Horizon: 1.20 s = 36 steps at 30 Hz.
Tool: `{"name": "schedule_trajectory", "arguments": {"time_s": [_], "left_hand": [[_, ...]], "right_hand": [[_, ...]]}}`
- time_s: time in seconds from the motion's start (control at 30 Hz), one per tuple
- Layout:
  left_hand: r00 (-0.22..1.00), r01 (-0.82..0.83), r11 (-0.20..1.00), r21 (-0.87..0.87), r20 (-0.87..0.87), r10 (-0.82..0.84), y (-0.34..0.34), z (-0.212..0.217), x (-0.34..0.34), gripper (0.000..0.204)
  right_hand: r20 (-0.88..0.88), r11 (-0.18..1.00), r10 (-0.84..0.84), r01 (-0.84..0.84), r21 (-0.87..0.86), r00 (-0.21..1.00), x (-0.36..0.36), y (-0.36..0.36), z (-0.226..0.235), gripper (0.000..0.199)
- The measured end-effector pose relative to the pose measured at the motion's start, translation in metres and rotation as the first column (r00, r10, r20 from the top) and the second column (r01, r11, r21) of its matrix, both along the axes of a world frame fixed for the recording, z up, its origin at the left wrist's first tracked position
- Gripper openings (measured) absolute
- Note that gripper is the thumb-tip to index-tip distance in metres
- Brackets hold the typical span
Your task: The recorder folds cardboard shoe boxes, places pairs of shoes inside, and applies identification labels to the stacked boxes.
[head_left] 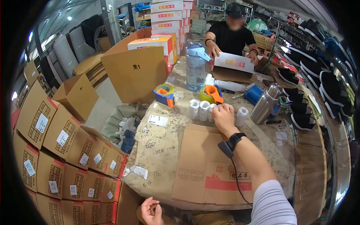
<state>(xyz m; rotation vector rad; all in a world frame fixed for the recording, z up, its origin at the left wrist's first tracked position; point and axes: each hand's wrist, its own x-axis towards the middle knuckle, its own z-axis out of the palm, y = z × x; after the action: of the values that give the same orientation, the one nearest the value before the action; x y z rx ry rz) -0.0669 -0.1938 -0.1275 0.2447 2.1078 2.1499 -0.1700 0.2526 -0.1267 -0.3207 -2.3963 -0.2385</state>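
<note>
My right hand (pixel 224 118) reaches over the table, its fingers curled down on a small white roll (pixel 212 111) in a row of upright rolls. Two more white rolls (pixel 198 109) stand to the left of it, and another white roll (pixel 242 116) stands to the right of the hand. The fingertips are partly hidden behind the hand. Below the table's near edge, my left hand (pixel 152 212) hangs with loosely bent fingers, thumb apart and nothing in it. A flattened brown carton (pixel 195 157) lies on the table beneath my right forearm.
Two tape dispensers (pixel 164 95), a blue water jug (pixel 195 67) and a steel flask (pixel 265 105) stand around the rolls. Across the table, a person (pixel 232 37) handles a white box (pixel 234 62). Stacked cartons (pixel 71 161) fill the left; black shoes (pixel 303 122) line the right.
</note>
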Motion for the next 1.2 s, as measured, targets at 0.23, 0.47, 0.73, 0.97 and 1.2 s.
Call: {"name": "schedule_trajectory", "arguments": {"time_s": [0.23,0.47,0.73,0.97,1.2], "left_hand": [[0.995,-0.088,0.992,-0.093,0.037,0.092,-0.019,0.007,0.011,0.03],[0.999,-0.032,0.998,-0.053,-0.01,0.032,-0.024,0.009,0.019,0.032],[0.975,0.169,0.964,0.203,-0.179,-0.134,-0.005,0.061,0.016,0.057],[0.993,-0.076,0.986,0.147,-0.079,0.088,-0.05,0.058,0.015,0.069],[0.992,-0.116,0.965,0.235,-0.019,0.124,-0.088,0.046,0.023,0.085]], "right_hand": [[-0.154,0.931,-0.347,0.319,-0.178,0.925,0.028,0.012,-0.014,0.034],[-0.508,0.809,0.133,-0.389,-0.441,0.851,0.07,-0.026,0.013,0.012],[-0.643,-0.193,0.259,-0.613,-0.766,0.721,0.133,-0.255,0.007,0.01],[-0.549,-0.38,0.509,-0.4,-0.834,0.663,0.144,-0.339,0.008,0.024],[-0.635,-0.431,0.48,-0.468,-0.772,0.606,0.134,-0.38,0.025,0.031]]}}
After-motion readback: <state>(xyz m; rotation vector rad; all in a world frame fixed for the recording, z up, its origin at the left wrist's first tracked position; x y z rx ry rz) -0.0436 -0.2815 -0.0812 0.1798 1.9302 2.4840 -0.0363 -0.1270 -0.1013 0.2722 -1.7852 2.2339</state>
